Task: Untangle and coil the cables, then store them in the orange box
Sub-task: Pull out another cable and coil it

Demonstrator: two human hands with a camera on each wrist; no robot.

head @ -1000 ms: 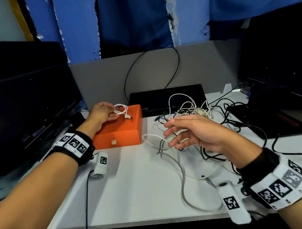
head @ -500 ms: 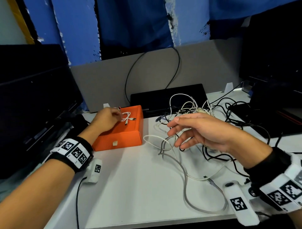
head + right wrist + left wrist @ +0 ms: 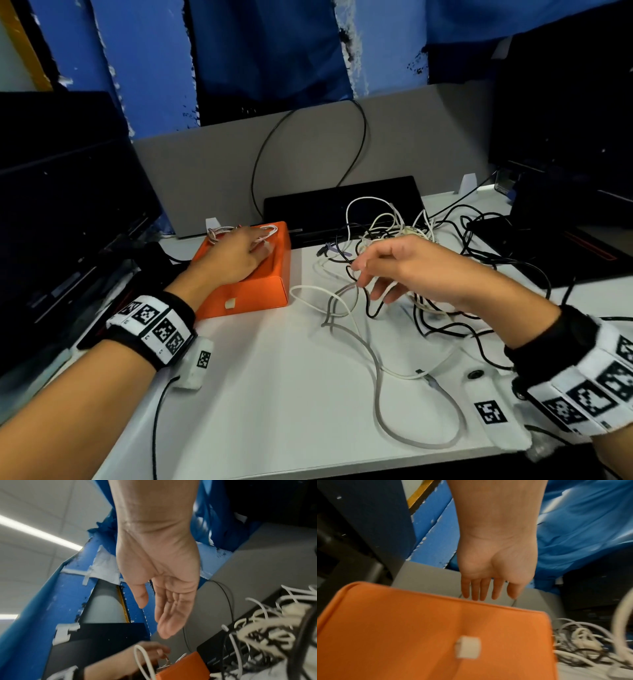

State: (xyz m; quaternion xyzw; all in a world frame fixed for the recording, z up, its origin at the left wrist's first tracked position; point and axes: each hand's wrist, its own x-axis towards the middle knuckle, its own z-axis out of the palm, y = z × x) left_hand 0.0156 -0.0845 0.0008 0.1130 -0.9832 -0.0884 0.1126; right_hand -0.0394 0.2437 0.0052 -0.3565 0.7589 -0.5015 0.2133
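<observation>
Left hand on the box, right hand above the tangle

The left hand point(image 3: 236, 255) lies flat, fingers straight, on the flat orange fabric box point(image 3: 270, 294), covering part of a small coiled white cable point(image 3: 219, 233). The right hand point(image 3: 411, 270), fingers loose and gripping nothing, hovers over the tangled black and white cables point(image 3: 394, 233); the wrist views are blurred.

We see the left hand point(image 3: 236, 255) extended forward, palm down, fingers point(image 3: 477, 591) straight and together. The right hand point(image 3: 407, 270) hovers palm down, fingers point(image 3: 368, 277) loosely spread and slightly bent, holding nothing. Both wrists carry marker-patterned bands point(image 3: 156, 323).
</observation>
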